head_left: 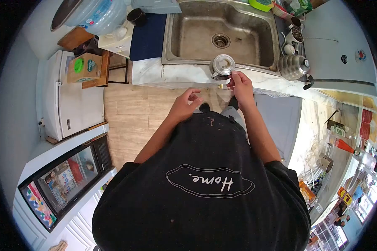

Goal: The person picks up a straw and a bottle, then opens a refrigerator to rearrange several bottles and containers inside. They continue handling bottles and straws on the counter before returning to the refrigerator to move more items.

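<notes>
On the front edge of the sink counter stands a small pot (222,64) with a round, shiny metal lid and what looks like a spout toward the lower left. My right hand (241,88) is at its right side, fingers closed where a handle appears to be; they cover most of that part. My left hand (186,105) hangs in the air in front of the counter, left of the pot and apart from it. Its fingers are loosely curled and spread, with nothing in them. Just beyond the pot lies the metal sink (192,42), with a round drain (220,40).
A steel gooseneck kettle (292,67) and several cups (296,36) stand right of the sink. On the left are a dark mat (148,39), a black cup (137,17) and large water bottles (104,16). A white chest freezer (81,104) borders the wooden floor (130,108).
</notes>
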A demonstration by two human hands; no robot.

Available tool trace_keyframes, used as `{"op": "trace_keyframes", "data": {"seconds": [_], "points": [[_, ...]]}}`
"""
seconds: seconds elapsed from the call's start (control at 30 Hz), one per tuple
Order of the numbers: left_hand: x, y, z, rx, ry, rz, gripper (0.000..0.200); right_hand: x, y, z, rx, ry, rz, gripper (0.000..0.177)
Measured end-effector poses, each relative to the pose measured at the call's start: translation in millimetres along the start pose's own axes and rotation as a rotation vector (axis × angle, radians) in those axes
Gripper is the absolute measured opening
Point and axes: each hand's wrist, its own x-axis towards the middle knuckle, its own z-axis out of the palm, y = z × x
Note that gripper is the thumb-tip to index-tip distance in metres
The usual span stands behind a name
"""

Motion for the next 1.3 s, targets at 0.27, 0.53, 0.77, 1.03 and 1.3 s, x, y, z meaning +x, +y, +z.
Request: {"op": "trace_keyframes", "data": {"seconds": [0.27, 0.53, 0.77, 1.03, 1.3], "points": [[6.9, -0.7, 0.1, 0.015, -0.002, 0.043, 0.041, -7.6, -3.4, -12.1, -0.033, -0.012, 0.06, 0.032], [13.1, -1.3, 9.6, 0.038, -0.065, 0.031, 0.041, -37.2, 19.1, -53.0, 0.012, 0.089, 0.138, 0.033], [26.0, -6.8, 37.0, 0.033, -0.182, 0.089, 0.041, -58.1, 47.3, -83.4, -0.035, 0.156, 0.105, 0.031], [39.4, 37.1, 81.1, 0.129, -0.347, 0.137, 0.041, -90.1, 45.0, -133.1, 0.09, 0.328, 0.106, 0.033], [50.8, 97.4, 182.6, 0.238, -0.492, 0.209, 0.041, -135.9, 51.6, -242.6, 0.19, 0.521, 0.051, 0.034]]}}
